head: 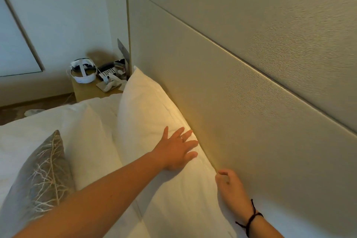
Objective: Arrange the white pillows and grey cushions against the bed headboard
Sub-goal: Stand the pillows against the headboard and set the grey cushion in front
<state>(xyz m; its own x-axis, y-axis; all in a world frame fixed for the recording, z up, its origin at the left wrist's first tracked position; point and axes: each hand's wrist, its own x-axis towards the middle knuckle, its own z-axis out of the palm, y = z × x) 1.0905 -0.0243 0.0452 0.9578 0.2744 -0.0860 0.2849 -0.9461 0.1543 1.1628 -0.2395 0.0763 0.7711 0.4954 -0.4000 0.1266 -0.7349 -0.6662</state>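
Head view: white pillow (154, 121) stands on its long edge against the headboard (251, 102), long axis running along the board from near the hands away toward the nightstand (90, 91). Left hand (178, 149) lies flat on the pillow's front face near the top edge, fingers straight and spread, pressing toward the board. Right hand (229, 185) sits at the pillow's near top corner, right where pillow meets headboard; fingers are curled, looks like a pinch on the corner fabric, but I cannot tell for sure that it grips anything. Hands are apart, left one further along the pillow, right one nearer the body.

Second white pillow (92, 121) lies flatter just in front of the first, touching it. Grey cushion (41, 177) with a pale branch pattern stands tilted on the bed (23, 127) at lower left, well apart from the headboard, not yet placed. It's on the left arm's side, so the left hand is the nearer one for it.

Judgement: step in hand is seating the first pillow flush. Next move likely turns on pulling the second pillow up along the same axis, then the cushion in front. Risk: soft pillow slumps forward once pressure comes off.

Nightstand carries a white headset (83, 72) and small clutter
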